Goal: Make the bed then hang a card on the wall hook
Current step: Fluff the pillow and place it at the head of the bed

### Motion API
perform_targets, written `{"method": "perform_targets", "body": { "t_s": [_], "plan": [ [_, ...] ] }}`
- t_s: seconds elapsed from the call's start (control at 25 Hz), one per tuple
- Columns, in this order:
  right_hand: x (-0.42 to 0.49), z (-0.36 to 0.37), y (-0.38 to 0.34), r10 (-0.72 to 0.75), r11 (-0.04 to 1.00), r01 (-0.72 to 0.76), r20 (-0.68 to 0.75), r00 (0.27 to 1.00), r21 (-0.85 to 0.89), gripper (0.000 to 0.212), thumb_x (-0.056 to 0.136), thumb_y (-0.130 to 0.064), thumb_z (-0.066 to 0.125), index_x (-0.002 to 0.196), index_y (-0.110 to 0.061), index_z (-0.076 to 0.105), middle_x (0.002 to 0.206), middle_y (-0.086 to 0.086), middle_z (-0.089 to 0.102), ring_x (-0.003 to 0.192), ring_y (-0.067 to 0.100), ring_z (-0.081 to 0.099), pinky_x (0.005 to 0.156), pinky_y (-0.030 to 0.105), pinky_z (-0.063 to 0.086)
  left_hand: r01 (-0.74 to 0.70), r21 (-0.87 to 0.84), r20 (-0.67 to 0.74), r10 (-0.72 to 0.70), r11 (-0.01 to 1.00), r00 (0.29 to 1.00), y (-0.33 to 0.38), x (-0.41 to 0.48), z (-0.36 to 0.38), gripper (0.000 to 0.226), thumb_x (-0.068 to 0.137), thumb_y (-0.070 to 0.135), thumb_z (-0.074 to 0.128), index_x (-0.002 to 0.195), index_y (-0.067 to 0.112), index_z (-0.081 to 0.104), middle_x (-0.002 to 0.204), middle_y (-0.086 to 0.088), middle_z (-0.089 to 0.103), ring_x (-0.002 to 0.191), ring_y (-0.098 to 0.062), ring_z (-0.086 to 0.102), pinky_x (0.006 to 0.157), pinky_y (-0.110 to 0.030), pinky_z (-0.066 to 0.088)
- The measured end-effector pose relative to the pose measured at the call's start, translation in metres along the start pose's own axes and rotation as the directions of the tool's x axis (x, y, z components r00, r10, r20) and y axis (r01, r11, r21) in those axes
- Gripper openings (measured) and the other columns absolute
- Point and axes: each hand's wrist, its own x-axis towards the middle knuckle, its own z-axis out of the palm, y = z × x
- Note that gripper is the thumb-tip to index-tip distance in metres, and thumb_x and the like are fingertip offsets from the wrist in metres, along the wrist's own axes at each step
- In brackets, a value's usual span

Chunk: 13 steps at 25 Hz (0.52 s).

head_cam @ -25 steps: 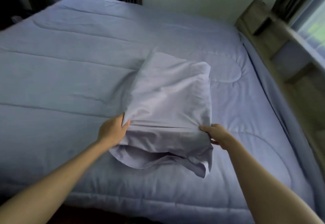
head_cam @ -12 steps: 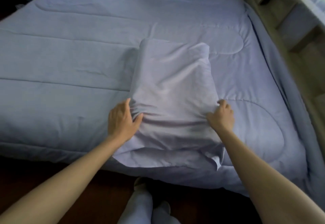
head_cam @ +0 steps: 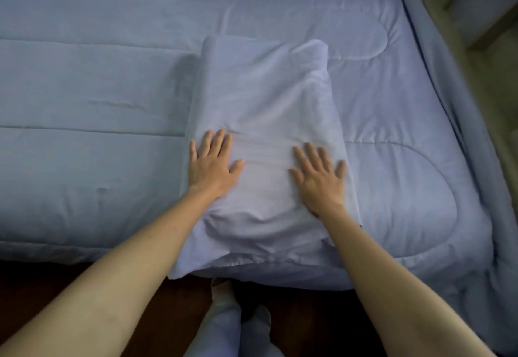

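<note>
A pale lilac pillow (head_cam: 266, 99) lies lengthwise on the blue quilted bedspread (head_cam: 98, 90), its near end hanging slightly over the bed's front edge. My left hand (head_cam: 213, 163) rests flat on the pillow's left side, fingers spread. My right hand (head_cam: 319, 177) lies flat on its right side, fingers spread too. Neither hand grips the fabric. No card or wall hook is in view.
A wooden headboard shelf (head_cam: 482, 34) runs along the bed's right side. Dark floor (head_cam: 56, 286) lies in front of the bed, with my legs and socked feet (head_cam: 232, 314) close to the bed's edge.
Both hands held the pillow raised by its near end, then lowered it onto the bedspread. They have let go of the fabric and now lie flat on top. My view tilted downward.
</note>
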Motion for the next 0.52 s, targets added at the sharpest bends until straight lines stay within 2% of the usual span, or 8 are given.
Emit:
{"method": "perform_targets", "body": {
  "t_s": [0.04, 0.12, 0.16, 0.24, 0.32, 0.36, 0.44, 0.52],
  "plan": [
    [0.002, -0.009, 0.019, 0.150, 0.987, -0.152, 0.049, 0.988, 0.048, 0.054, 0.097, -0.054, 0.020, 0.149, -0.045, 0.009, 0.162, -0.011, 0.006, 0.150, 0.021, 0.004, 0.114, 0.060, -0.001, 0.056, -0.013, 0.009, -0.056, 0.998, 0.998, 0.000, 0.009, -0.006, 0.072, 0.092, 0.056, 0.034, 0.151, 0.018, 0.018, 0.162, -0.001, 0.010, 0.150, -0.024, 0.004, 0.118, -0.052, -0.001],
    [0.011, -0.028, 0.040, 0.413, 0.895, -0.431, 0.151, 0.898, 0.115, 0.055, 0.097, -0.052, 0.015, 0.150, -0.039, 0.014, 0.162, -0.004, 0.011, 0.150, 0.026, 0.003, 0.113, 0.065, -0.002, 0.113, -0.004, 0.011, -0.113, 0.994, 0.993, -0.003, 0.030, -0.014, 0.072, 0.094, 0.052, 0.035, 0.152, 0.014, 0.016, 0.162, -0.005, 0.007, 0.150, -0.027, 0.002, 0.118, -0.052, -0.003],
    [0.021, -0.033, 0.038, 0.467, 0.871, -0.479, 0.120, 0.876, 0.106, 0.055, 0.098, -0.048, 0.016, 0.151, -0.034, 0.017, 0.162, -0.002, 0.012, 0.150, 0.027, 0.001, 0.113, 0.066, -0.002, 0.092, 0.000, -0.012, -0.092, 0.996, 0.996, -0.005, 0.041, -0.015, 0.070, 0.094, 0.048, 0.035, 0.151, 0.011, 0.017, 0.162, -0.008, 0.009, 0.150, -0.027, 0.004, 0.118, -0.052, -0.001],
    [0.043, -0.032, 0.006, 0.355, 0.930, -0.350, -0.024, 0.935, 0.108, 0.053, 0.100, -0.039, 0.024, 0.151, -0.026, 0.019, 0.162, -0.001, 0.010, 0.150, 0.024, 0.001, 0.115, 0.062, -0.001, -0.064, 0.002, -0.086, 0.064, 0.998, 0.994, 0.001, 0.057, -0.011, 0.068, 0.093, 0.044, 0.031, 0.148, 0.005, 0.025, 0.159, -0.012, 0.019, 0.148, -0.029, 0.015, 0.118, -0.053, 0.006],
    [0.056, -0.019, -0.041, 0.043, 0.995, -0.038, -0.049, 0.998, 0.091, 0.053, 0.100, -0.038, 0.029, 0.151, -0.029, 0.019, 0.162, -0.004, 0.011, 0.150, 0.021, 0.003, 0.116, 0.057, 0.000, -0.240, 0.000, -0.081, 0.239, 0.971, 0.968, 0.015, 0.071, -0.007, 0.072, 0.089, 0.046, 0.020, 0.146, 0.004, 0.032, 0.156, -0.011, 0.028, 0.145, -0.029, 0.025, 0.117, -0.053, 0.011],
    [0.056, -0.008, -0.057, -0.075, 0.996, 0.077, -0.032, 0.997, 0.044, 0.053, 0.099, -0.041, 0.028, 0.151, -0.033, 0.018, 0.162, -0.008, 0.012, 0.150, 0.020, 0.004, 0.116, 0.056, 0.001, -0.291, 0.011, -0.024, 0.291, 0.957, 0.957, 0.021, 0.080, -0.004, 0.073, 0.088, 0.048, 0.016, 0.147, 0.007, 0.030, 0.157, -0.009, 0.027, 0.146, -0.026, 0.024, 0.118, -0.052, 0.010],
    [0.060, 0.001, -0.055, -0.102, 0.994, 0.100, -0.032, 0.994, -0.042, 0.053, 0.098, -0.047, 0.026, 0.150, -0.040, 0.017, 0.161, -0.011, 0.014, 0.150, 0.018, 0.008, 0.117, 0.054, 0.003, -0.295, 0.063, 0.070, 0.291, 0.953, 0.954, 0.024, 0.103, 0.001, 0.070, 0.092, 0.053, 0.020, 0.151, 0.015, 0.020, 0.160, -0.003, 0.019, 0.149, -0.021, 0.015, 0.118, -0.050, 0.005],
    [0.077, -0.006, -0.019, 0.020, 0.999, -0.021, -0.033, 0.999, -0.032, 0.052, 0.097, -0.050, 0.026, 0.148, -0.046, 0.016, 0.161, -0.013, 0.010, 0.149, 0.016, 0.008, 0.116, 0.054, 0.003, -0.174, 0.057, 0.057, 0.171, 0.983, 0.984, 0.015, 0.139, -0.002, 0.071, 0.092, 0.056, 0.028, 0.151, 0.019, 0.017, 0.162, 0.000, 0.012, 0.149, -0.020, 0.008, 0.119, -0.048, 0.002]
  ]
}}
